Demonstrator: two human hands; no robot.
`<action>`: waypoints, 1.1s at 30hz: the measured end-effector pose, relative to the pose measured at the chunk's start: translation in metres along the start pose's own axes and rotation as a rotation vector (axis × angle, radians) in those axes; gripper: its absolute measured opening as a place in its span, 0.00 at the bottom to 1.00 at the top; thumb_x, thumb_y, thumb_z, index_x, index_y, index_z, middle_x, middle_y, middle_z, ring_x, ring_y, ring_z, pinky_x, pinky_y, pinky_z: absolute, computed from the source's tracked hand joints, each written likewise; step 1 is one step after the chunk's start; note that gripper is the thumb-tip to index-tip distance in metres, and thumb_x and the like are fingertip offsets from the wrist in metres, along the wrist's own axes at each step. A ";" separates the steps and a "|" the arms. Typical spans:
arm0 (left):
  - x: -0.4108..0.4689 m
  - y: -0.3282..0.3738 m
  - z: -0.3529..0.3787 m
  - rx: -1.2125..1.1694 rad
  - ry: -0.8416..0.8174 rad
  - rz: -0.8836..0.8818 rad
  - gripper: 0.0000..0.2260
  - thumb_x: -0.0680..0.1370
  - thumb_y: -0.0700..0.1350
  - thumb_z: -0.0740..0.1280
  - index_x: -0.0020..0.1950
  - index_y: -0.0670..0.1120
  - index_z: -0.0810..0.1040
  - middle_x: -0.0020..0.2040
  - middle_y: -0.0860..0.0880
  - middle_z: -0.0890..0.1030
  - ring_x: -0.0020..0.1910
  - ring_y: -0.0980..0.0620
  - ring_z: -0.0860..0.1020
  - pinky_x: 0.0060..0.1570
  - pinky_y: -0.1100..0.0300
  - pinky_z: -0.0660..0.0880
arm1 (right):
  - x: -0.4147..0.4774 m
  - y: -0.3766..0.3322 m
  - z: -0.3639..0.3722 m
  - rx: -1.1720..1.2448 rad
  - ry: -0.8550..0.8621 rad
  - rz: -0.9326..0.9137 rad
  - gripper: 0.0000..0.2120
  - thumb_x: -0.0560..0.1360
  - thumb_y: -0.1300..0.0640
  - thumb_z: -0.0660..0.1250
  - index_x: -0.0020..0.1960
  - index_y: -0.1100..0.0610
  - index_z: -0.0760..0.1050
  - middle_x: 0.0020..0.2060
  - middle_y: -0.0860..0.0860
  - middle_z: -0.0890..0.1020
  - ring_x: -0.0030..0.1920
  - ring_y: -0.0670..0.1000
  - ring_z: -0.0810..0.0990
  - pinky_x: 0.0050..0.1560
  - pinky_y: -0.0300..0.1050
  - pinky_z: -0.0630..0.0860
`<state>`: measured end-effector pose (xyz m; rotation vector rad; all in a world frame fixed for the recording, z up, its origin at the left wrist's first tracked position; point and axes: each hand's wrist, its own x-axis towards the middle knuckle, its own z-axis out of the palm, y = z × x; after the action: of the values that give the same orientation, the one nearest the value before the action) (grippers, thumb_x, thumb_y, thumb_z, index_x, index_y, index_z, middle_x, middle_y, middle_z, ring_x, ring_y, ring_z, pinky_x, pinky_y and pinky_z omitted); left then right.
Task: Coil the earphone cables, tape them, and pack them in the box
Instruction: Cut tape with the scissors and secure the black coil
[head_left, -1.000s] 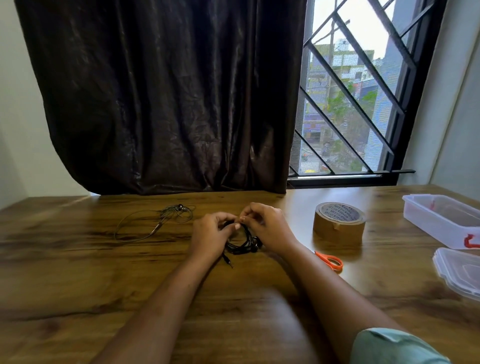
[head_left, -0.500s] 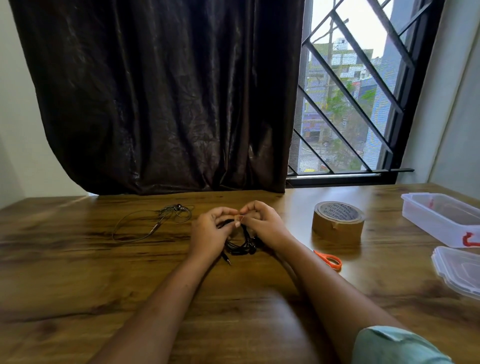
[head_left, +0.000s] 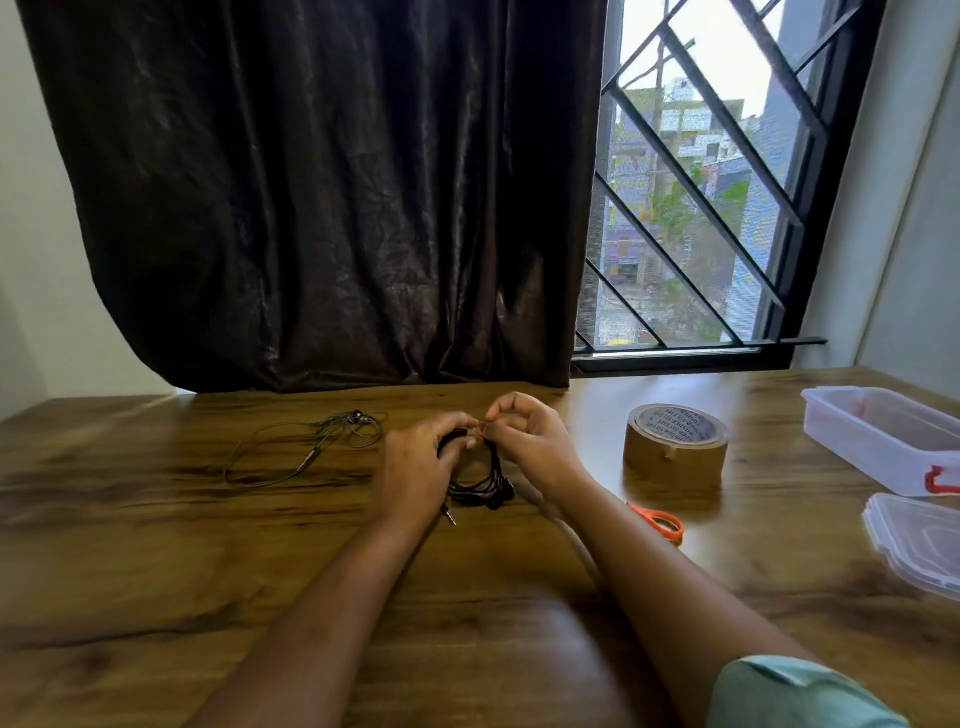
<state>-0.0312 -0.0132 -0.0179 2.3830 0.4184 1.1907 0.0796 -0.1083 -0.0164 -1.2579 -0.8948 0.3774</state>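
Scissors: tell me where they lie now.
In the head view the scissors lie on the table, right of centre, between the tape roll and the right forearm.

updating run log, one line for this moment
left hand: holds black coil | right hand: pinches coil top | grey earphones: loose | tape, box: untouched

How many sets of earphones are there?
2. A black coiled set is gripped by the left hand and right hand; a loose grey set lies on the table left of them. None visible elsewhere.

wooden table (head_left: 156, 571) | on it: loose earphones (head_left: 311, 447) | tape roll (head_left: 675, 452) | scissors (head_left: 662, 522) | clear box (head_left: 883, 436) | lid (head_left: 919, 540)
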 end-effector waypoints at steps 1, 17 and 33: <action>0.000 0.000 0.000 0.000 -0.004 -0.007 0.11 0.75 0.43 0.69 0.57 0.49 0.80 0.52 0.52 0.83 0.48 0.61 0.77 0.44 0.73 0.71 | 0.000 0.001 0.001 -0.007 0.002 -0.008 0.02 0.75 0.65 0.67 0.47 0.60 0.75 0.34 0.54 0.80 0.34 0.49 0.80 0.35 0.38 0.76; 0.001 -0.002 -0.002 0.099 -0.039 -0.032 0.05 0.79 0.45 0.63 0.51 0.48 0.78 0.39 0.52 0.79 0.35 0.56 0.77 0.31 0.60 0.73 | -0.002 0.002 0.003 -0.464 -0.056 -0.070 0.03 0.73 0.56 0.71 0.45 0.53 0.78 0.29 0.44 0.75 0.29 0.36 0.73 0.32 0.27 0.69; 0.007 -0.026 0.011 -0.301 0.075 -0.600 0.07 0.75 0.36 0.68 0.48 0.48 0.77 0.45 0.50 0.81 0.47 0.53 0.80 0.48 0.59 0.78 | 0.018 0.025 0.005 -0.489 0.223 0.055 0.06 0.70 0.56 0.75 0.38 0.54 0.78 0.34 0.53 0.83 0.40 0.55 0.82 0.49 0.49 0.79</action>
<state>-0.0199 0.0094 -0.0326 1.7751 0.8410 0.9748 0.0923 -0.0848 -0.0327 -1.7379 -0.7846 0.0540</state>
